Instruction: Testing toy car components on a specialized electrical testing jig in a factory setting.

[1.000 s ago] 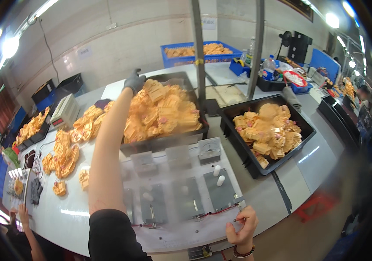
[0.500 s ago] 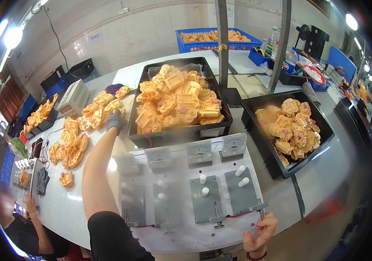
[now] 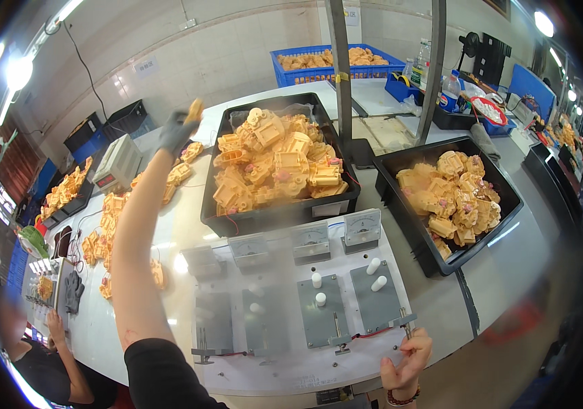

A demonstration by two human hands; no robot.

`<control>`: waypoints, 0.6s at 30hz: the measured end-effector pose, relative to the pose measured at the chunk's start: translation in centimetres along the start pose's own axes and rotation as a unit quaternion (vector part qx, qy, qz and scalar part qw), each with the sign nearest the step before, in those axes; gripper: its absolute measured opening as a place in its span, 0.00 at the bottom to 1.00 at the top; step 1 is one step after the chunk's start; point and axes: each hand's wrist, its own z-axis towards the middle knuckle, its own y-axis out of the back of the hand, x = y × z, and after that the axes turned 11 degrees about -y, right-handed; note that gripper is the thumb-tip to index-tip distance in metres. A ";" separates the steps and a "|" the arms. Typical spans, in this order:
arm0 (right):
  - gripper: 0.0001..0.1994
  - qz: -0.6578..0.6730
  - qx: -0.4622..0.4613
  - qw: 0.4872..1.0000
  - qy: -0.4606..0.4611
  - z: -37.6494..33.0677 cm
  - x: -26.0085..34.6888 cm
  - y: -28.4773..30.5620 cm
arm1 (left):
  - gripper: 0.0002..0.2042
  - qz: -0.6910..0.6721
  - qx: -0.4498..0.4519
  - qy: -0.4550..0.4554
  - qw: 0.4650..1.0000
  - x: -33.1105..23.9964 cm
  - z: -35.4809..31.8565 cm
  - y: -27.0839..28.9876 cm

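My left hand, in a grey glove, is raised beyond the loose housings at the far left of the big tray. Its fingers are closed around a yellow-orange plastic housing, seen edge-on. At the front right, my bare right hand pinches the metal clamp at the corner of a white test board. The board carries grey plates with white pegs, and a row of dial meters along its back. A blur veils its left half.
A black tray heaped with yellow-orange housings stands behind the board, another tray to its right. More housings lie on the left of the table. Two metal posts rise behind. A co-worker sits at the left.
My left hand has lifted away from the loose housings, moving farther off, and now holds one up. My right hand stays at the clamp. The view has shifted slightly.
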 end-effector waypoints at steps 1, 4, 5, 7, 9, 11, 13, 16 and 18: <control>0.18 0.003 -0.002 1.000 0.008 0.1 0.0 -0.1 | 0.33 -0.033 -0.043 -0.036 0.998 -1.1 1.7 -1.4; 0.18 -0.002 -0.005 1.000 0.020 0.3 0.1 -0.1 | 0.36 0.189 -0.066 -0.037 0.979 -5.6 4.4 -5.6; 0.18 -0.007 -0.008 1.000 0.021 0.4 0.1 -0.1 | 0.37 0.183 -0.020 -0.030 0.983 -7.4 4.2 -7.1; 0.18 -0.004 0.002 1.000 0.022 0.5 0.2 0.0 | 0.42 0.183 0.106 -0.003 0.977 -10.8 1.7 -9.9; 0.18 -0.005 0.009 1.000 0.027 0.6 0.3 0.1 | 0.51 0.230 0.207 0.002 0.951 -13.6 -2.1 -12.0; 0.18 -0.002 0.019 0.999 0.028 0.5 0.4 0.1 | 0.51 0.237 0.286 0.035 0.928 -15.0 -6.5 -13.2; 0.18 -0.012 0.009 1.000 0.017 0.5 0.4 0.1 | 0.50 0.232 0.334 0.028 0.913 -15.6 -8.9 -13.7; 0.18 -0.011 0.002 0.999 0.030 0.4 0.3 0.0 | 0.49 0.215 0.339 0.024 0.916 -15.0 -8.6 -14.4; 0.18 -0.011 0.005 1.000 0.024 0.4 0.3 0.1 | 0.48 0.197 0.275 -0.011 0.941 -14.0 -6.6 -15.5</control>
